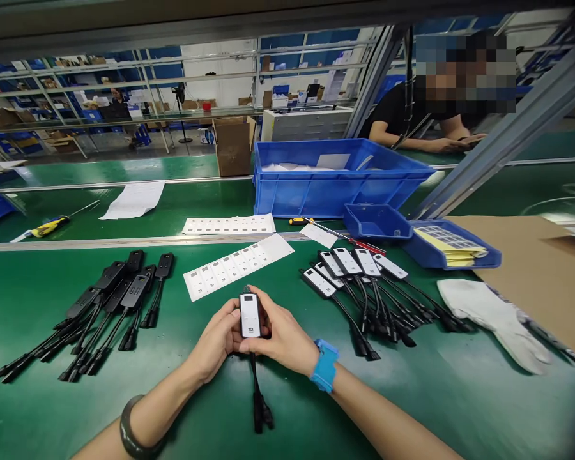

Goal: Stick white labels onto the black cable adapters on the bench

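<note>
Between my two hands, near the middle of the green table, is a small black device with a white label on its face. My left hand grips its left side, thumb by the label's edge. From the right, my right hand holds it with thumb and fingers closed round the edge. The device's black cable hangs toward me and splits into two plugs. To the left lies a pile of black cabled devices showing no white labels. On the right lies a group of white-labelled devices.
Beyond my hands lies a sheet of labels, with a second label strip behind it. A large blue bin, small blue trays, a white glove and a yellow-black screwdriver are around. A co-worker leans at the far right.
</note>
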Demonstrator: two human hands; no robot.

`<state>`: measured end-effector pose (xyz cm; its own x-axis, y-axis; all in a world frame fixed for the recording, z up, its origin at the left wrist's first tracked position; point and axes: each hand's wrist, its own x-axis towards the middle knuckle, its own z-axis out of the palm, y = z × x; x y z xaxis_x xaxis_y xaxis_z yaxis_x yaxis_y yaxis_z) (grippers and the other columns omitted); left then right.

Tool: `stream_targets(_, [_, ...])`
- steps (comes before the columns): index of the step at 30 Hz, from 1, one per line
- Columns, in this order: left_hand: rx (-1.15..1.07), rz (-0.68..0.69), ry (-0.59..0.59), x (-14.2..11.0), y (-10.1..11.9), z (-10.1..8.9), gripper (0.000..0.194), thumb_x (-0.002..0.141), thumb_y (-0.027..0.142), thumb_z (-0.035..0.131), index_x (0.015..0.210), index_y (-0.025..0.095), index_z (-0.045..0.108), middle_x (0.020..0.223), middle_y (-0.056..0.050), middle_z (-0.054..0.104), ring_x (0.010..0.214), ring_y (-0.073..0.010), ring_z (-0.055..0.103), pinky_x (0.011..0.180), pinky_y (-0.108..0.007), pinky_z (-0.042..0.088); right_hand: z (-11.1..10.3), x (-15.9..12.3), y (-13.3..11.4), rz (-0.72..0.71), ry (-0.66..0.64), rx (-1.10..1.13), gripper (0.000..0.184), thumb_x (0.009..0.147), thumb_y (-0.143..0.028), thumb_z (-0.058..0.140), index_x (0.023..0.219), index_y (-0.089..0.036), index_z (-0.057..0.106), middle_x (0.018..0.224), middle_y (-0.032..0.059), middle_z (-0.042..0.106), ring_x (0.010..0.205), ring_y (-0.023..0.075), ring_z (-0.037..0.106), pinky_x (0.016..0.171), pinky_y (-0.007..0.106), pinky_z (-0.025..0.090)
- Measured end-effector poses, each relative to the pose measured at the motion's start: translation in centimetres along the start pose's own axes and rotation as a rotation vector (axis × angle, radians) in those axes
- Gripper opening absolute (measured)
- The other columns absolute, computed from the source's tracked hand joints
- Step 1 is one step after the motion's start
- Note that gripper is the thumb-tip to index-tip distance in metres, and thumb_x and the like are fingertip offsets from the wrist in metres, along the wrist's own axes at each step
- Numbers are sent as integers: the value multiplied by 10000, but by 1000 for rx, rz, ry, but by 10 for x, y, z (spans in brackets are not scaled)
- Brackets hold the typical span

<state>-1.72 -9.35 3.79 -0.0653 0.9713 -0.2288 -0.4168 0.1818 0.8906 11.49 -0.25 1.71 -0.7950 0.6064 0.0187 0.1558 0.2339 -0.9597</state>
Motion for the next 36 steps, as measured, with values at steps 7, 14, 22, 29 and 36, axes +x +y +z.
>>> stream_targets(7, [218, 66, 39, 3, -7, -2, 431, 907, 454, 517, 1203, 173, 379, 813, -71, 655, 679, -199, 657, 658, -333, 546, 6, -1, 5, -84, 110, -36, 529, 942, -324, 351, 1435, -136, 316, 1117, 113, 601, 917, 218, 586, 819, 366, 492])
stream_targets(14, [84, 77, 91, 11, -12, -4, 503, 920, 517, 447, 1318, 226, 351, 1058, -98, 633, 923, -229, 624, 784, -360, 522, 12, 4, 3, -221, 220, -332, 650, 912, -285, 456, 1485, -170, 173, 1247, 139, 509, 1127, 264, 504, 955, 420, 460])
stream_targets(22, [1369, 408, 122, 35, 8, -58, 516, 929, 431, 446, 1387, 200, 388, 1424, -137, 412, 1342, -318, 311, 1116, -519, 210, -55, 18, 9, 68, 451, -1025, 540, 828, -19, 402, 1368, -51, 404, 1177, 232, 494, 1020, 334, 539, 861, 471, 478])
stream_targets(29, [1666, 402, 132, 37, 8, -71, 447, 953, 302, 393, 1367, 134, 380, 1358, -184, 439, 1278, -321, 401, 1083, -547, 271, -79, 61, 25, -58, 493, -1007, 409, 799, 56, 440, 1111, -136, 623, 1113, 165, 572, 1057, 336, 506, 918, 532, 373])
stream_targets(36, [1702, 472, 109, 33, 9, -71, 348, 940, 234, 404, 1282, 182, 448, 1245, -143, 476, 1155, -278, 492, 1073, -548, 281, -62, 118, 35, -227, 405, -763, 175, 908, -291, 567, 883, -123, 612, 881, 29, 598, 835, 165, 585, 762, 347, 494])
